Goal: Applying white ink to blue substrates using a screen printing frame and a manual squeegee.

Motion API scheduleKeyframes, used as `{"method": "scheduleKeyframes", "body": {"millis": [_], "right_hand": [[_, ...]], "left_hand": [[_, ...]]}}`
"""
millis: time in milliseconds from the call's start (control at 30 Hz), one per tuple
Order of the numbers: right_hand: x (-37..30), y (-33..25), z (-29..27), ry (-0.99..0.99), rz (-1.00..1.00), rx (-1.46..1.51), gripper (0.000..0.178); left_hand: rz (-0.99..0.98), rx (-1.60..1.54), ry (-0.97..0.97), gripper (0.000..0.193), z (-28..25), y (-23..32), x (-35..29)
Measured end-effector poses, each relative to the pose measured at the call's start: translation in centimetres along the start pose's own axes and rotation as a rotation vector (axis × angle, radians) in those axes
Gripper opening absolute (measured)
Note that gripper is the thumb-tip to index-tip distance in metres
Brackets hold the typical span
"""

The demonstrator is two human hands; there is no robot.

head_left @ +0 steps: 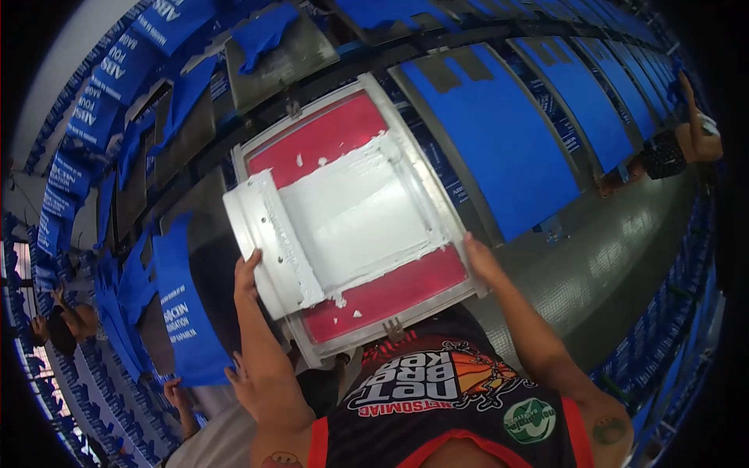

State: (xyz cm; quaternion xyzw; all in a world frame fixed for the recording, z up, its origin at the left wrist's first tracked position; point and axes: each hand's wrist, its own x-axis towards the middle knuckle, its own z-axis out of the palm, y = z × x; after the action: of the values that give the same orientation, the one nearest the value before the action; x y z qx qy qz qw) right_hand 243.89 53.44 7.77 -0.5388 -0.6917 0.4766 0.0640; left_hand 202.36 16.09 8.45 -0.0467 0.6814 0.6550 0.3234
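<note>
In front of my body is a screen printing frame (421,156) with pale metal rails and a red mesh with a rectangle of white ink across its middle. A broad whitish squeegee (269,246), smeared with white ink, lies over the frame's left side. My left hand (248,274) is closed on the squeegee's outer edge; whether its hidden fingers also reach the frame rail I cannot tell. On the opposite side, my right hand (480,264) grips the frame's right rail near its lower corner.
Blue fabric pieces (499,148) lie on rows of dark boards to the right. Printed blue fabric (183,304) is at the left, with a co-worker's hand (178,394) at its lower edge. Another person (694,140) stands far right. Blue printed pieces (86,117) hang at far left.
</note>
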Motion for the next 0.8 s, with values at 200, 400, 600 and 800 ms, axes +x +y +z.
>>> {"method": "scheduleKeyframes", "body": {"millis": [200,400,600,800], "right_hand": [[-3.6,-4.5,-4.3,-0.022,0.102,0.135,0.061],[3.1,2.7,-16.6,0.045,-0.008,0.196,0.055],[10.9,6.0,-27.4,0.088,0.011,0.152,0.062],[16.0,6.5,-29.4,0.042,0.036,0.155,0.066]], "left_hand": [[0.102,0.009,-0.038,0.045,5.3,2.5,-5.3],[0.152,0.1,-0.114,0.043,22.8,4.0,-6.7],[0.124,0.051,-0.134,0.041,38.2,1.3,-5.0],[0.049,0.046,-0.116,0.042,41.0,2.0,-3.4]]}}
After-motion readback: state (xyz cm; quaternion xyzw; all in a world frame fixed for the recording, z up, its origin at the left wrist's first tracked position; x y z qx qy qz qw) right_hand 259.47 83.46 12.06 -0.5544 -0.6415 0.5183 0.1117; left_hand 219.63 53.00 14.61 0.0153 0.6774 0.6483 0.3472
